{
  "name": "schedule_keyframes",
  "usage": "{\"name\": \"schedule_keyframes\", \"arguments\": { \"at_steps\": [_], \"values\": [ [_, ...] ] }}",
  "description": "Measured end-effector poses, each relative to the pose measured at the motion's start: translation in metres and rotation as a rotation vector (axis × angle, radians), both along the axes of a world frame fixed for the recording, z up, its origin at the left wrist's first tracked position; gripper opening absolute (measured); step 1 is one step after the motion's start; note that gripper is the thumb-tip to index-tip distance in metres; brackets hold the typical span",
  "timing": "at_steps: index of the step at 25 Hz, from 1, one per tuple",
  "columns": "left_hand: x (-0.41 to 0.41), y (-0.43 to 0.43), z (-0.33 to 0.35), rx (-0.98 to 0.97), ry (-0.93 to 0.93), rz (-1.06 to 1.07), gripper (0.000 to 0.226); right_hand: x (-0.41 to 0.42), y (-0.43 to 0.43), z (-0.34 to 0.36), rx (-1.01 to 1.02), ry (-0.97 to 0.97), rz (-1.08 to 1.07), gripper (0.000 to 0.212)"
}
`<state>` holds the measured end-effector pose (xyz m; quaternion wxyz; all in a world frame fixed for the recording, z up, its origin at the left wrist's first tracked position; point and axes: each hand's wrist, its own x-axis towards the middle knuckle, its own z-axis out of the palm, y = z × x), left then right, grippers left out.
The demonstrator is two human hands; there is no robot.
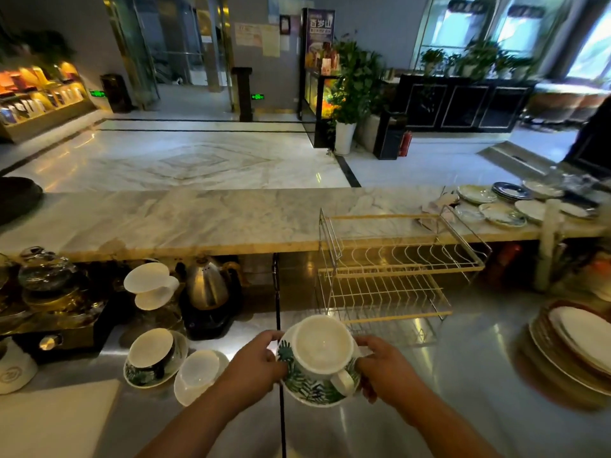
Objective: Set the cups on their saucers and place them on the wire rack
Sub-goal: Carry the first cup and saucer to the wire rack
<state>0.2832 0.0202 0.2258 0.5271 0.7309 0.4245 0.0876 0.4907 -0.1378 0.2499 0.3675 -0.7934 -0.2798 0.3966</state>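
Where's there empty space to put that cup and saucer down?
Both tiers of the wire rack are bare, as is the steel counter between rack and stacked plates. Left is crowded: kettle, other cups.

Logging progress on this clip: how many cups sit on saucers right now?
3: the held cup between both hands; the dark leaf cup at left; the white cup beside it. None on the wire rack.

1 head-worn wide view — forward and down, close over the counter (463,375)

White cup (322,347) upright on leaf-print saucer (310,390)
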Motion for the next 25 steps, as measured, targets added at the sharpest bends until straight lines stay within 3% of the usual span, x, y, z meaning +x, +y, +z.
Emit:
{"name": "schedule_keyframes", "arguments": {
  "at_steps": [10,25],
  "values": [
    [0.063,-0.009,0.032,0.055,0.004,-0.104,0.055,0.05,-0.028,0.02,0.092,0.015,-0.107,0.03],
    [0.19,-0.096,0.059,0.037,0.037,0.167,0.051,0.21,-0.061,0.036,0.122,0.027,0.147,0.03]
  ]
}}
